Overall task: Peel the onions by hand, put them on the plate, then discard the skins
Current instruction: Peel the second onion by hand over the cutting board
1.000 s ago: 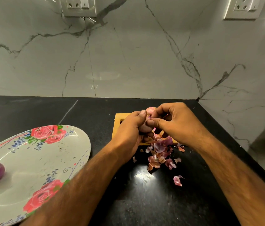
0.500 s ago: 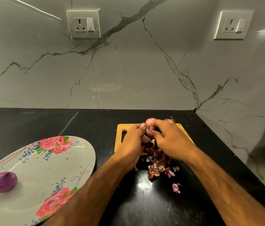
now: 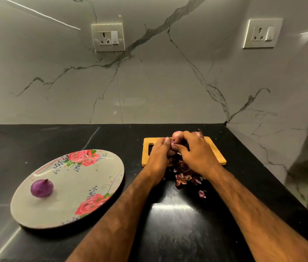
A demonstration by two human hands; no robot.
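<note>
One peeled purple onion [image 3: 41,188] sat on the floral oval plate [image 3: 92,176], left of the yellow wooden board [image 3: 217,155]. Above the board, left hand [image 3: 158,157] and right hand [image 3: 196,154] both pinched a small pinkish onion [image 3: 171,152]. The papery purple skins [image 3: 184,177] weren't binned yet.

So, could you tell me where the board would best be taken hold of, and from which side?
Probably by the slot at the left end of the board, coming from the left. That end is bare and the slot gives fingers a hold. The left hand and right hand hold an onion over the middle, and skins lie piled at the near edge.
</note>
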